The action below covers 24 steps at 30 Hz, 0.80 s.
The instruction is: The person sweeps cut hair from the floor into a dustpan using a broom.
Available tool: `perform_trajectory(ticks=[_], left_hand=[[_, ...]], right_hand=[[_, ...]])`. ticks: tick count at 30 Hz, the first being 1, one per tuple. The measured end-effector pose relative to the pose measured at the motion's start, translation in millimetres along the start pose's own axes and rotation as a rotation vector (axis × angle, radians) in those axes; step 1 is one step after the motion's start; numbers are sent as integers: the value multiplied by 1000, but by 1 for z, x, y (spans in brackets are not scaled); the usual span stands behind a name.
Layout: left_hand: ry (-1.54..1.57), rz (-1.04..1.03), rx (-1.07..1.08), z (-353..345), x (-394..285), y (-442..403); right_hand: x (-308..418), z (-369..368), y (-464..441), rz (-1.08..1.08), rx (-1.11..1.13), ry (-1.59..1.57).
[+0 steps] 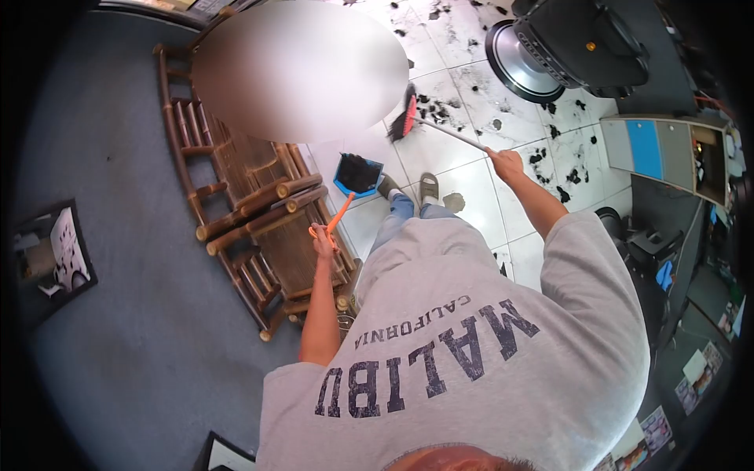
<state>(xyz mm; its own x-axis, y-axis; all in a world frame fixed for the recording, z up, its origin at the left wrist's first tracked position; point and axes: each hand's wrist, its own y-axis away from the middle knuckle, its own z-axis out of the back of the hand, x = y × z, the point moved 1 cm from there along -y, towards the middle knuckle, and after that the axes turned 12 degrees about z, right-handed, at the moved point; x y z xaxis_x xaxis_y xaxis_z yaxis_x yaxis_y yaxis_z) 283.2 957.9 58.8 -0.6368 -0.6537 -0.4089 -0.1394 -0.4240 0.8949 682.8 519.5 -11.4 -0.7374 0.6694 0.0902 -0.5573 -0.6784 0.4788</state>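
Observation:
My left hand [323, 240] is closed around the orange handle of a dustpan [341, 210]. Its blue pan rests on the tiles just ahead of my feet, with a heap of dark hair clippings [358, 171] in it. In my right hand [505, 163] is the grey pole of a broom [449, 132], gripped near its end. The red head with black bristles touches the floor beyond the dustpan, to its right. Loose black clumps of hair [440, 112] lie right beside the bristles.
Bamboo benches [259, 169] stand along the dark wall on my left. Scattered hair [538, 161] dots the white tiles [463, 177]. A black barber chair [577, 47] on a round chrome base stands ahead right, near a cabinet [664, 149] with a blue panel. A blurred area hides part of the scene ahead.

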Motion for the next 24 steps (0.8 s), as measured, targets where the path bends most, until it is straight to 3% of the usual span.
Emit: perform_trajectory(ticks=[2,5,8,9,11,14,17,18,22,24], left_hand=[[-94,8,21,-8,-18,-14],[-197,-6,52,-29,-52,-41],[-318,-33,91,-39,-68,-76],[-378,-58,93,-48,-82,-81],[-498,-99,119,-64,-109,-82],[-656,-148,162,-92,-146,-83],[-652,-103,178,-116,-165,-84],[-653,-103,175,-124,-168,-85],[-684,-81,192,-164,-180,-85],[-680,-71,188,-182,-185,-82]], right_hand=[[-15,9,41,31,-18,30],[-5,24,90,-192,114,-51],[32,15,123,-452,74,-266],[44,7,129,-521,29,-328],[62,-29,136,-515,-264,-473],[79,-37,132,-633,-405,-720],[74,-7,111,-858,-300,-1030],[64,-17,96,-743,-408,-953],[48,8,54,-862,-331,-1389],[50,14,35,-856,-316,-1405]])
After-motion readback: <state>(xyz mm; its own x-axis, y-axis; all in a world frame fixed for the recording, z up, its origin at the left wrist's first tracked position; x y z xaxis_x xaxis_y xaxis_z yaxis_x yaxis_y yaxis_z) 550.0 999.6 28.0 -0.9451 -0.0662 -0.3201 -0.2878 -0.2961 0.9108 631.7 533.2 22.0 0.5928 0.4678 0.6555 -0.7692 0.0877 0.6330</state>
